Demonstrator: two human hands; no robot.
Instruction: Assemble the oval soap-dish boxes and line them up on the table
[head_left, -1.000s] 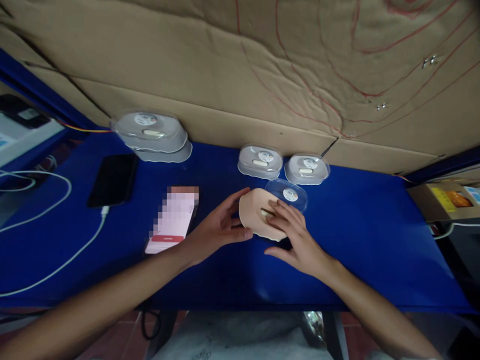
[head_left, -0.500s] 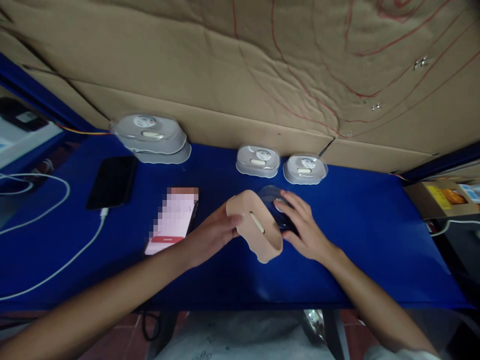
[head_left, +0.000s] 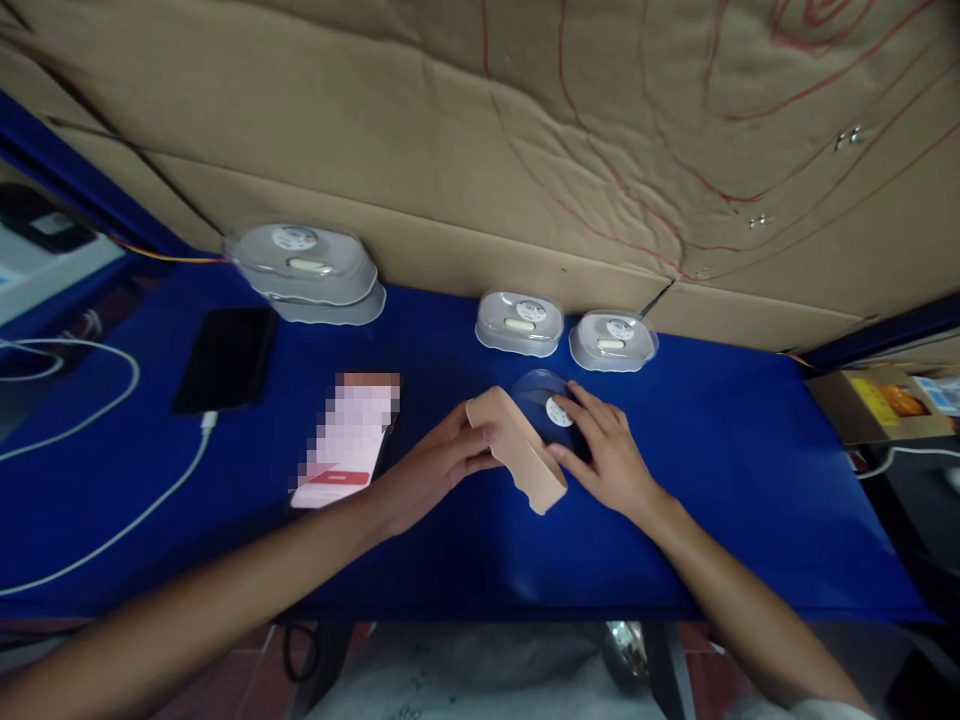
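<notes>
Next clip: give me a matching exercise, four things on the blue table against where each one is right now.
Things:
1. beige pad
2. clear lid
3. black phone
4. stacked clear cases

Places:
A. plugged into a white cable, far left
B. tilted on edge, gripped by the left hand
C. against the cardboard wall, back left
D. flat on the table under the right hand

Pairs: 1-B, 2-D, 3-A, 4-C

blue table (head_left: 712, 480), two phones (head_left: 225, 358), lidded containers (head_left: 519, 323)
</notes>
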